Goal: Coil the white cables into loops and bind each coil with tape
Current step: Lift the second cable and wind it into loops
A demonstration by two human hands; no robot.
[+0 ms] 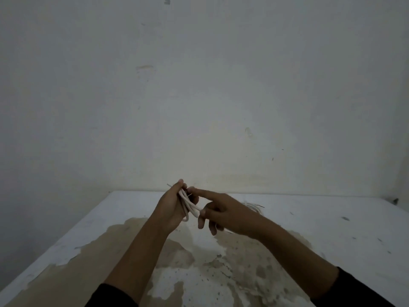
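Observation:
A small coil of white cable (188, 206) hangs above the middle of the table. My left hand (171, 207) grips its upper part, fingers curled round the loops. My right hand (223, 214) holds the coil's lower right side, its index finger stretched out to the top of the loops near my left fingertips. A thin dark wire end sticks out above my left hand. More white cable (254, 207) lies on the table behind my right hand, partly hidden by it. No tape is visible.
The white table (332, 229) has worn brown patches where the paint has peeled, mostly in its near half. A bare, stained wall stands right behind its far edge. The light is dim.

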